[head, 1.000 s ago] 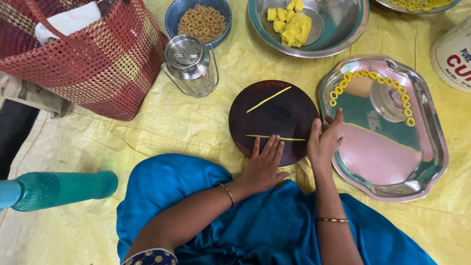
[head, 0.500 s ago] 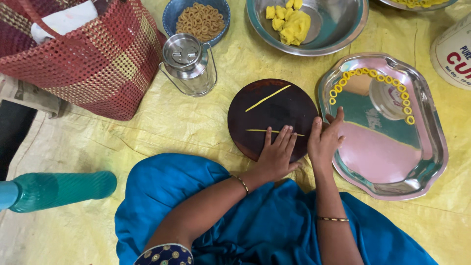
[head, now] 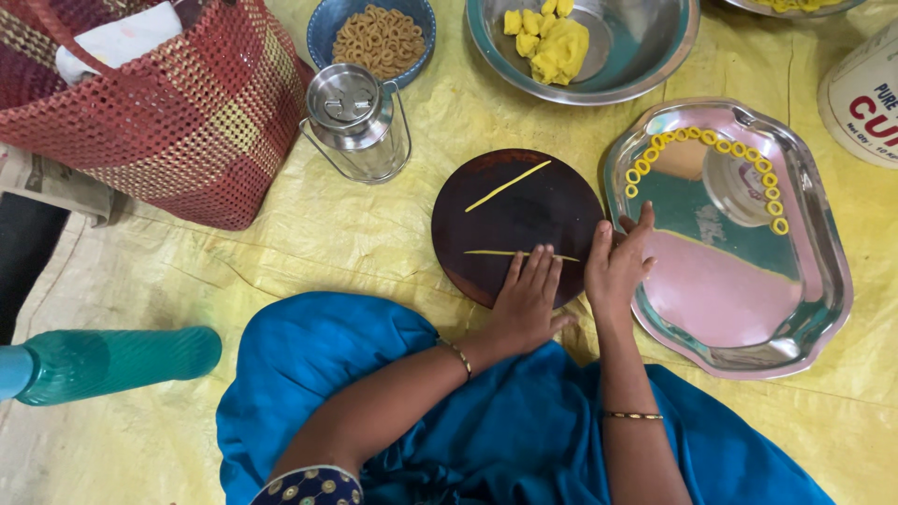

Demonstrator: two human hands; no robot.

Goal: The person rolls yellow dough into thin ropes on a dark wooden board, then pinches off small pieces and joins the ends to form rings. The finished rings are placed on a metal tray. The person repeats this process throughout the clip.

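Left hand [head: 526, 304] barely shifted, flat fingers on dough strand [head: 520, 253], right hand [head: 617, 265] open, round board [head: 486, 224]

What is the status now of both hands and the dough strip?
Left hand open, fingers flat on thin dough strip on dark round board. Right hand open at board's edge. Second strip lies apart.

A bright blue draped garment of smooth cloth [head: 524, 430] is worn over the lap. A dark short sleeve edged with small gold and coloured dots [head: 309, 488] is seen on the left arm. A thin gold bangle [head: 457, 356] is worn at the left wrist, and a thin beaded gold bangle [head: 632, 415] at the right.
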